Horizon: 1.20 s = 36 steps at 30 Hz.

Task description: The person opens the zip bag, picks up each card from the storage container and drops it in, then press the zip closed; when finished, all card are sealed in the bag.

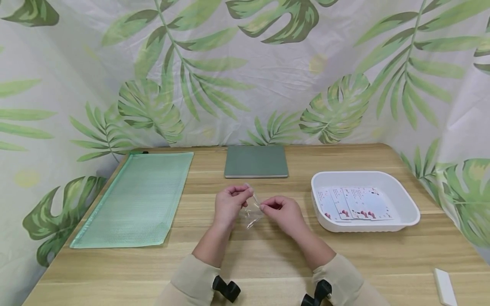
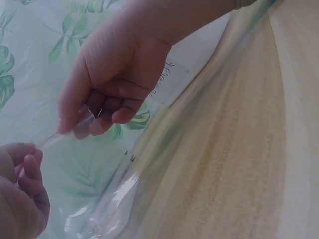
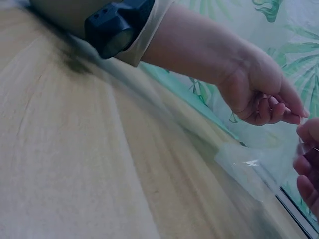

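Observation:
A clear plastic bag (image 1: pixel 251 216) hangs between my two hands above the middle of the table. My left hand (image 1: pixel 228 205) pinches its upper edge between thumb and fingers. On the other side, my right hand (image 1: pixel 284 213) pinches the same edge with thumb and forefinger. Below the fingers the bag (image 3: pixel 244 167) droops, shiny and see-through, in the right wrist view. Any contents of the bag cannot be made out. The left wrist view shows the left hand (image 2: pixel 117 74) with the edge stretched towards the right hand (image 2: pixel 22 194).
A green mesh zip pouch (image 1: pixel 138 199) lies at the left. Behind the hands is a green notebook (image 1: pixel 256 161). At the right stands a white tray (image 1: pixel 405 212) holding several printed cards (image 1: pixel 356 204). A small white block (image 1: pixel 445 287) lies near the front right edge.

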### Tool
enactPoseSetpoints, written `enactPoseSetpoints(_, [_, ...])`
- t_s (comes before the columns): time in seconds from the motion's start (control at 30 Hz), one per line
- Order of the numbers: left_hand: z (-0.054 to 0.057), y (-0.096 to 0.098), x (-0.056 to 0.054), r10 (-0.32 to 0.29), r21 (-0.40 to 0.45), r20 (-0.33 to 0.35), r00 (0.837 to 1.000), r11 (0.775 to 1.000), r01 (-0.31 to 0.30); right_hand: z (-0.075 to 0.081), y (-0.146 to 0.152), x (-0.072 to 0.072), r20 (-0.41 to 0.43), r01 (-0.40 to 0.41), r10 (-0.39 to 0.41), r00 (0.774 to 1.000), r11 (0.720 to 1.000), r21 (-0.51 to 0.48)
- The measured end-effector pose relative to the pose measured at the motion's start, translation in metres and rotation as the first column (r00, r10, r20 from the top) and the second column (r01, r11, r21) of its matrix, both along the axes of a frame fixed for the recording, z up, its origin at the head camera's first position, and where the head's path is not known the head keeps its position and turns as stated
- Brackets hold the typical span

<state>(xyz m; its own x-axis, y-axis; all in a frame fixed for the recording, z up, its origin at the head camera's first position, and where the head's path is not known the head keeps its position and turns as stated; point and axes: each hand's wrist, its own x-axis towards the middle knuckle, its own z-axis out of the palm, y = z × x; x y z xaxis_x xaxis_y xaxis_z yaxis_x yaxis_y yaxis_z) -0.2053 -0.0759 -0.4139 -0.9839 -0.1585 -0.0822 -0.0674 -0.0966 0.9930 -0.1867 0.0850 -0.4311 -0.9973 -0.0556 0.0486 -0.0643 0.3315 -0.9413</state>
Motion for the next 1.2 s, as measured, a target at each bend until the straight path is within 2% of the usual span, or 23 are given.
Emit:
enactPoseSetpoints(0.17, [-0.0012,-0.0004,-0.0008,-0.027,0.016,-0.046,0.999,1.0,0.027,0.0018,0.0054,-0.003,0.133,-0.058,0.08,0.988,0.986,-0.158])
enactPoseSetpoints(0.37, [-0.0023,-0.0005,-0.0032,-0.076,0.04,-0.068,0.995,0.996,0.078,0.0044,0.0087,-0.0035,0.193,-0.107,0.158,0.968,0.963,-0.249])
enactPoseSetpoints(0.57, [0.0004,-0.0003,-0.0013,-0.125,0.048,-0.075,0.989,0.991,0.128,0.0055,0.0091,-0.0027,0.169,-0.122,0.166,0.972,0.963,-0.242])
enactPoseSetpoints(0.7, [0.0028,0.0001,0.0013,-0.136,0.046,-0.07,0.988,0.989,0.139,0.0061,0.006,-0.0008,0.121,-0.118,0.142,0.982,0.975,-0.186])
enactPoseSetpoints(0.9, [0.0032,0.0022,0.0033,-0.173,-0.039,-0.106,0.979,0.985,0.17,0.0067,0.0008,0.0007,0.069,-0.07,0.08,0.994,0.988,-0.136])
enactPoseSetpoints(1.03, [0.0042,0.0021,0.0042,-0.206,-0.097,-0.118,0.971,0.976,0.195,0.004,0.0013,-0.0007,0.058,-0.078,0.087,0.995,0.987,-0.14])
enactPoseSetpoints(1.2, [0.0025,0.0004,0.0033,-0.231,-0.125,-0.1,0.968,0.968,0.218,0.0029,0.0027,-0.0015,0.049,-0.097,0.105,0.993,0.984,-0.149])
